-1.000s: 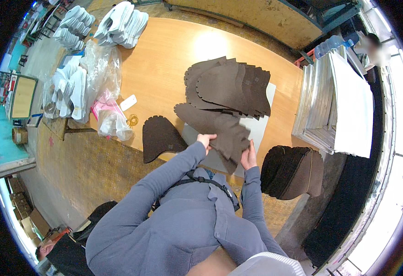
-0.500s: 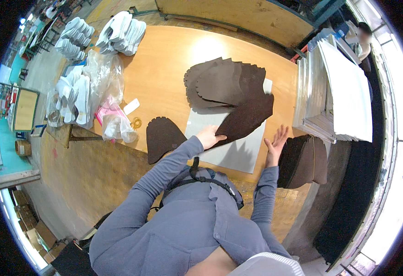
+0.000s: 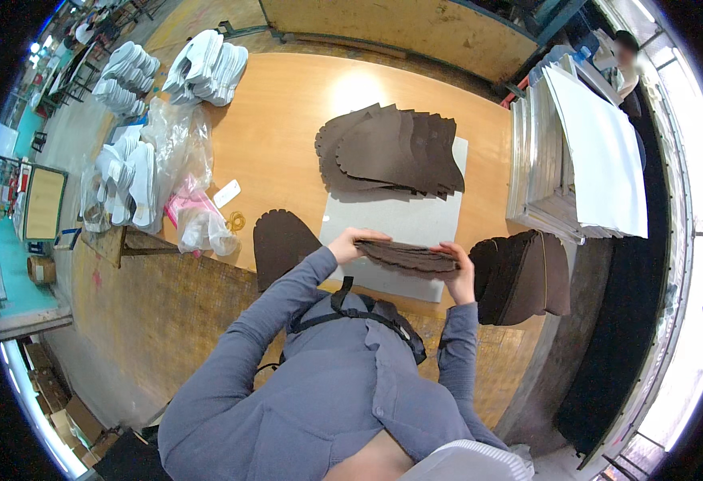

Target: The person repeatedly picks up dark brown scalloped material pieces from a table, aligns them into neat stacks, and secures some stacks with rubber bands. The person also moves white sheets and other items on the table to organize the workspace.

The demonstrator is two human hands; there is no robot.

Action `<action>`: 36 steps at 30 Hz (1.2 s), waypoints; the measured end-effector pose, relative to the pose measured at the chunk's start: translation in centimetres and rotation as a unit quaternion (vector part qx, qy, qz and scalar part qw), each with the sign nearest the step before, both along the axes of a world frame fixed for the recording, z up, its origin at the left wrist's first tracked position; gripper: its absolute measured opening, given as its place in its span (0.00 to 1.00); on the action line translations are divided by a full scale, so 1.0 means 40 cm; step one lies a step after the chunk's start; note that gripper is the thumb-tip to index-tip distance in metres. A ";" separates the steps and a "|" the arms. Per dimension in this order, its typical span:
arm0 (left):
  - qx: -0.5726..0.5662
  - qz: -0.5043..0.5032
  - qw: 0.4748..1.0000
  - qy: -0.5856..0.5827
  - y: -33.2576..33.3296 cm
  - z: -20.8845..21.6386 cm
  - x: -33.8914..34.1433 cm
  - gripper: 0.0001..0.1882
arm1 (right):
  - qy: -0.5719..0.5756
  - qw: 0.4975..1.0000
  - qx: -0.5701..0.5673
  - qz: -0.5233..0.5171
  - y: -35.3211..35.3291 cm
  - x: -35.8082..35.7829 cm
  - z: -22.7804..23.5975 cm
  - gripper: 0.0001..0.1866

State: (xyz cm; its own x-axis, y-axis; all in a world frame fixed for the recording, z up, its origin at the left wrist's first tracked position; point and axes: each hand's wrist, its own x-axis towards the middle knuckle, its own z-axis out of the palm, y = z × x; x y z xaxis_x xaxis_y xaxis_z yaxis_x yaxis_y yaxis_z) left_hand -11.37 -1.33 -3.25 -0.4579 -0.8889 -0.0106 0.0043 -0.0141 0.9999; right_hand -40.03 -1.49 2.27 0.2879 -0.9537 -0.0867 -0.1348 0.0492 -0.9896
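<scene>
A thin stack of dark brown cut pieces [image 3: 410, 258] is held up edge-on in front of me, over a pale grey sheet [image 3: 403, 220] on the table. My left hand [image 3: 352, 244] grips its left end and my right hand [image 3: 461, 272] its right end, both closed. Beyond them a fanned pile of brown notched pieces [image 3: 391, 151] lies partly on the grey sheet. Close to my left forearm, another brown notched piece [image 3: 281, 244] rests at the table's near edge, partly hidden by the sleeve. A banded brown bundle [image 3: 520, 278] sits right of my right hand.
White insole-shaped stacks [image 3: 204, 68] stand at the table's far left, with clear plastic bags [image 3: 181, 144] nearer. A white tag [image 3: 227, 193] and yellow bands [image 3: 237, 220] lie beside them. Tall stacked white sheets [image 3: 600, 152] occupy the right side. A person [image 3: 626, 72] is at the far right.
My right hand has moved in and taken the right end of the brown pieces. The pieces have come off the pile's near side toward me and been turned edge-on.
</scene>
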 end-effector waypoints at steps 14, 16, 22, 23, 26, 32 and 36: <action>0.052 0.112 0.977 -0.176 -0.030 -0.086 0.004 0.23 | 0.051 0.989 -0.026 -0.137 -0.015 0.092 -0.238 0.13; 0.058 0.097 0.980 -0.163 -0.030 -0.121 0.005 0.21 | 0.039 0.988 0.007 -0.146 0.003 0.095 -0.207 0.13; 0.037 0.105 0.979 -0.169 0.002 -0.182 -0.003 0.22 | 0.087 0.993 0.005 -0.082 0.067 0.065 -0.335 0.19; 0.044 0.095 0.980 -0.169 -0.001 -0.183 -0.009 0.22 | 0.073 0.993 0.036 -0.083 0.072 0.062 -0.339 0.20; 0.051 0.076 0.984 -0.151 -0.011 -0.153 -0.044 0.22 | 0.036 0.983 0.064 -0.166 0.078 0.053 -0.303 0.20; -0.043 0.076 0.985 -0.146 0.031 -0.287 -0.017 0.18 | 0.043 0.990 0.009 -0.130 0.096 0.041 -0.333 0.15; -0.084 0.006 0.971 -0.224 0.047 -0.233 -0.075 0.14 | 0.034 0.985 0.003 -0.170 0.109 0.014 -0.392 0.08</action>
